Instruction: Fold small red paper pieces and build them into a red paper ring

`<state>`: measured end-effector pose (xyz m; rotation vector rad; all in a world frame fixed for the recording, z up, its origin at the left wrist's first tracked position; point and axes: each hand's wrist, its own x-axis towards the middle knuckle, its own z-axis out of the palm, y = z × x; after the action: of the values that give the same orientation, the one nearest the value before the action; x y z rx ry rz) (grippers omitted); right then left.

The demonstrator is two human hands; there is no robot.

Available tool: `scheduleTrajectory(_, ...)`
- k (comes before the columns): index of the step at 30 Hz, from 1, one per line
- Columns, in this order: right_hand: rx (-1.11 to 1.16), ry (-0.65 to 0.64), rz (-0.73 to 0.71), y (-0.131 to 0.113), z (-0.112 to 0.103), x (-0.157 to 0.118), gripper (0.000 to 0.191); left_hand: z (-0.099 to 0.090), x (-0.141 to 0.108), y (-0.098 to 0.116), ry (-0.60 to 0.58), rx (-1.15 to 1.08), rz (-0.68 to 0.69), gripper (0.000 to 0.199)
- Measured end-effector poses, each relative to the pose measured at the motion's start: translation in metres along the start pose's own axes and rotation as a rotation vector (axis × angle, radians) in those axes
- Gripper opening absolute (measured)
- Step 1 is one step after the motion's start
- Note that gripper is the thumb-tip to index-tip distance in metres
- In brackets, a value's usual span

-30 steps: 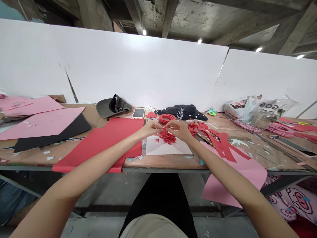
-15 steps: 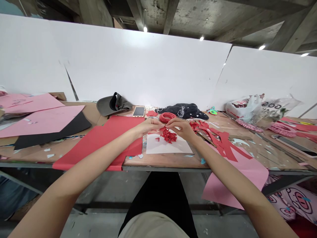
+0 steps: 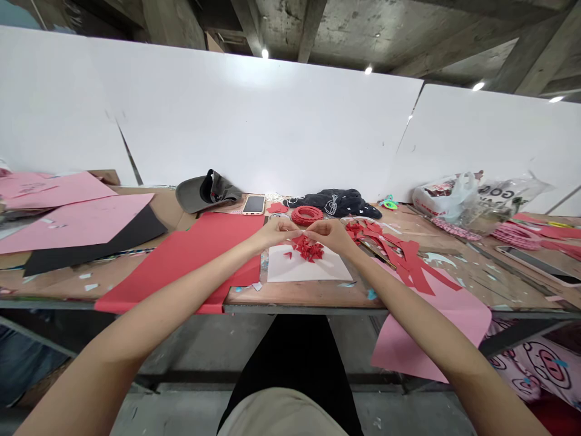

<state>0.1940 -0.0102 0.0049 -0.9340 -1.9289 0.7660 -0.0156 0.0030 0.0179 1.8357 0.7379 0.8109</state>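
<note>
My left hand and my right hand meet fingertip to fingertip above a white sheet. Both are closed in a pinch on a small piece of red paper, which the fingers mostly hide. Just beneath them, a pile of small folded red paper pieces lies on the white sheet. One loose red piece sits left of the pile. Behind my hands rests a coiled ring of red folded paper.
Large red sheets lie left, red paper strips and a pink sheet right. Toward the back are a cap, a phone, dark cloth and plastic bags. A second phone lies far right.
My right hand has closed in toward the left, and its fingers are now curled tighter. The fingertips of both hands touch over the pile, which stays in place.
</note>
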Motion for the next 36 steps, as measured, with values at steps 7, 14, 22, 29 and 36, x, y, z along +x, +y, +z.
scheduleTrajectory(7, -0.270, -0.045, -0.153, -0.002, -0.002, -0.003, 0.017, -0.002, 0.004, -0.012, -0.100, 0.159, 0.062, 0.024)
scheduleTrajectory(14, -0.564, 0.088, -0.630, 0.001, -0.001, -0.001, 0.029, -0.002, 0.000, -0.003, 0.170, -0.430, -0.194, 0.027)
scheduleTrajectory(22, -0.315, 0.269, -0.506, -0.004, 0.006, -0.001, 0.011, 0.006, 0.005, -0.008, 0.076, -0.624, -0.242, 0.016)
scheduleTrajectory(29, 0.097, 0.216, -0.102, 0.001, 0.006, 0.004, 0.024, 0.011, 0.000, -0.007, 0.109, -0.475, -0.126, 0.019)
scheduleTrajectory(36, 0.071, 0.224, -0.067, 0.000, 0.005, 0.003, 0.028, 0.011, 0.000, -0.007, 0.122, -0.284, -0.050, 0.021)
